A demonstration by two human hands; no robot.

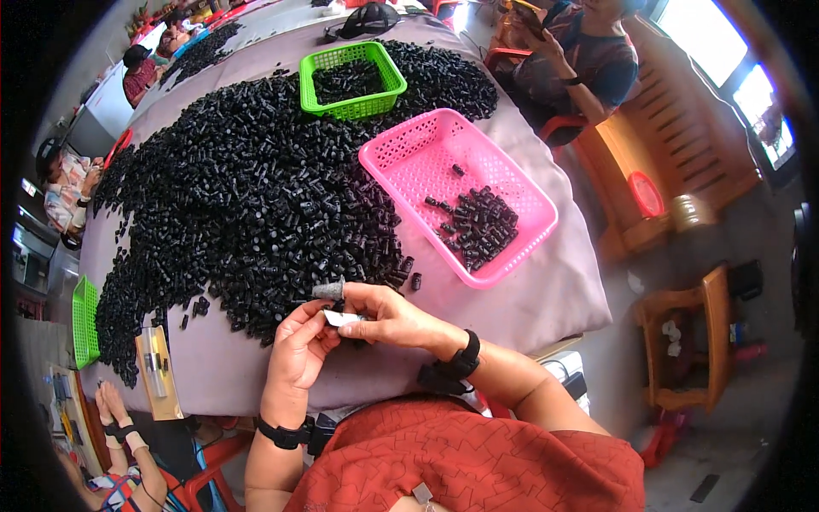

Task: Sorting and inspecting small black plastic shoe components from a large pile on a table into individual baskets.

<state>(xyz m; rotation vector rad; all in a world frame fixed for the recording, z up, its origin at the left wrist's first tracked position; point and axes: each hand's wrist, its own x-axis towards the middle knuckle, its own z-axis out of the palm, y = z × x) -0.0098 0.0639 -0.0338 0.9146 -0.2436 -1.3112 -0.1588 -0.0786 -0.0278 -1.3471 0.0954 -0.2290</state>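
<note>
**Figure: Hand work on small black parts at a covered table, seen from the head camera**

At lower centre of the frame the left hand [300, 343] and right hand [386, 317] meet just above the near edge of the table [546, 299], which is draped in a pale cloth. The left hand is curled, its fingertips closed on a small pale flat piece [339, 318]. The right hand is likewise closed in a pinch, holding a small grey cap-shaped part [328, 290] at its fingertips, touching or just above the flat piece; the exact contact cannot be told. Both wrists carry black bands.

Immediately beyond the hands, filling the centre and upper left, lies a large heap of black parts [247, 188]. To the right of the heap, right of centre, a pink basket [401, 158] holds a modest cluster of black parts in its lower right corner, the rest of its floor being bare. At upper centre a green basket [351, 107] holds a shallow layer of the same parts.

Judged from these quantities, the work appears to be at an early stage: only a small share sits in the baskets, and the heap remains by far the larger portion.

A second green basket [84, 320] sits at the left edge; other people work at the frame's margins.
</note>
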